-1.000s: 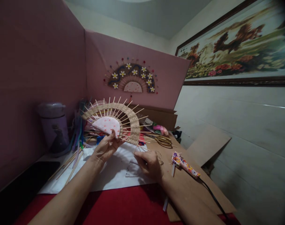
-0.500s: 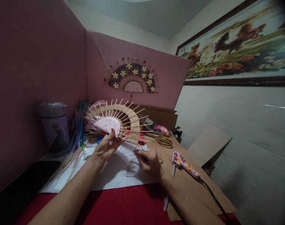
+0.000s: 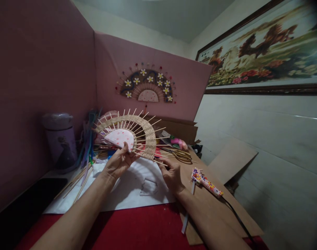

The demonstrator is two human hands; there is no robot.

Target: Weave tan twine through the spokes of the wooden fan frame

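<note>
My left hand [image 3: 120, 161] grips a half-round hand fan by its centre, with the thumb on the pale, pink-dotted half-disc [image 3: 121, 137]. Thin wooden sticks [image 3: 158, 121] radiate from that centre, and a curved band of woven tan twine [image 3: 149, 137] runs across them. At the lower right end of the band, my right hand [image 3: 171, 173] is closed, thumb and fingers pinched beside the last stick. The twine strand in those fingers is mostly hidden.
A flower-patterned glue gun [image 3: 206, 184] with a cord lies on the brown board [image 3: 226, 213] at right. Behind it are gold-handled scissors [image 3: 183, 156]. Loose sticks [image 3: 80, 180] and a purple canister [image 3: 61, 142] stand left. A finished flowered fan [image 3: 148, 83] hangs on the pink panel.
My right hand has moved slightly right and up, from below the last stick to its outer end. The left hand and the fan have stayed nearly still.
</note>
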